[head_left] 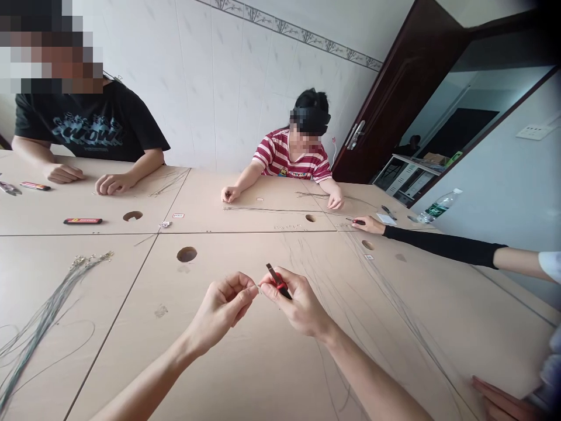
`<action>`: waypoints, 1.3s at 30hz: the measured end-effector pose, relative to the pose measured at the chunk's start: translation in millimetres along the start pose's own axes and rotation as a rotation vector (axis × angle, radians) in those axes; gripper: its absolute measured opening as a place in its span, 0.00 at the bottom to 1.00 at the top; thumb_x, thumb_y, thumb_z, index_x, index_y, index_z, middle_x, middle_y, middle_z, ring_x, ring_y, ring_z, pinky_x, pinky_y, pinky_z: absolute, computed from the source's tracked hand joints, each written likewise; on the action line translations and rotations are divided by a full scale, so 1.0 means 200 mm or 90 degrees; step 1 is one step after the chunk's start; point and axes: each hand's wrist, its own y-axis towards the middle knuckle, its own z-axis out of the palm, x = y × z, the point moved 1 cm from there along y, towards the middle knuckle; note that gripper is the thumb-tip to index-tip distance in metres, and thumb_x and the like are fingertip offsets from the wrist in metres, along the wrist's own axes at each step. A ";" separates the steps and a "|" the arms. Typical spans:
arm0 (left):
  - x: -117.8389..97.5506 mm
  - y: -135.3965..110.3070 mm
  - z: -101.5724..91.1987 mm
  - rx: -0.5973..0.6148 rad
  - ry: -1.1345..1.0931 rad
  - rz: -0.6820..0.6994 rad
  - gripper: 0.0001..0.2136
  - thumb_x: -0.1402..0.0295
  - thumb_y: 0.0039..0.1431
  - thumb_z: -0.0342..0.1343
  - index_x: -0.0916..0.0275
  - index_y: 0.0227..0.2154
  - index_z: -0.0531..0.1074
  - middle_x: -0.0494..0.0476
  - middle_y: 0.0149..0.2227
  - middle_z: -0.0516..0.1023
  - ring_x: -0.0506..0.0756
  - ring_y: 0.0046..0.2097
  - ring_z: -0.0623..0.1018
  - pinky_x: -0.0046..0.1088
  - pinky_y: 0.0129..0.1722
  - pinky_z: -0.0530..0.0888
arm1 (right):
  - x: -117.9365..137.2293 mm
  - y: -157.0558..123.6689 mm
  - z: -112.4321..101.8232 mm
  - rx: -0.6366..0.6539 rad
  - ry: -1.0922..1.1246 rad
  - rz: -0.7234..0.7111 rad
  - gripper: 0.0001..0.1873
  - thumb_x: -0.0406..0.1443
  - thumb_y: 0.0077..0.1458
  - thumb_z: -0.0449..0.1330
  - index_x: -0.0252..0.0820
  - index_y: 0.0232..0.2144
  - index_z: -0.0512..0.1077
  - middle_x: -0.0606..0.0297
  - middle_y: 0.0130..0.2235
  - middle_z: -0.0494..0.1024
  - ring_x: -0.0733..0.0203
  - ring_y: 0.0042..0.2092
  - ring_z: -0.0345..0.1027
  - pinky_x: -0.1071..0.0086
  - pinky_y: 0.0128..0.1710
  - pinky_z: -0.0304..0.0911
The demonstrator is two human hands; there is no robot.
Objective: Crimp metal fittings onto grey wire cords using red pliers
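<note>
In the head view, my left hand (230, 301) is closed in a pinch at the middle of the table. Between its thumb and forefinger is the end of something thin, which looks like a strand; most of it is hidden. Close beside it, my right hand (302, 298) is wrapped round a small red-and-black tool with a flat metal tip (280, 283), tip pointing up and away. The right thumb and forefinger almost meet the left fingertips at the strand. Several long thin strands (318, 292) lie on the table behind and beneath my right hand and forearm.
A bundle of grey strands with metal ends (65, 298) lies at left. Two people sit opposite; a co-worker's dark-sleeved arm (442, 245) reaches in from the right. A red-and-black case (83, 221), a round table hole (186, 254) and a plastic bottle (439, 206) are farther off.
</note>
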 end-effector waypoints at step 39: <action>0.01 0.00 0.02 -0.090 0.108 0.041 0.15 0.56 0.58 0.53 0.62 0.26 0.67 0.43 0.18 0.53 0.46 0.21 0.51 0.21 0.19 0.51 | -0.02 -0.03 0.02 -0.032 0.046 0.022 0.07 0.40 0.57 0.58 0.42 0.31 0.67 0.71 0.26 0.63 0.69 0.28 0.56 0.74 0.29 0.55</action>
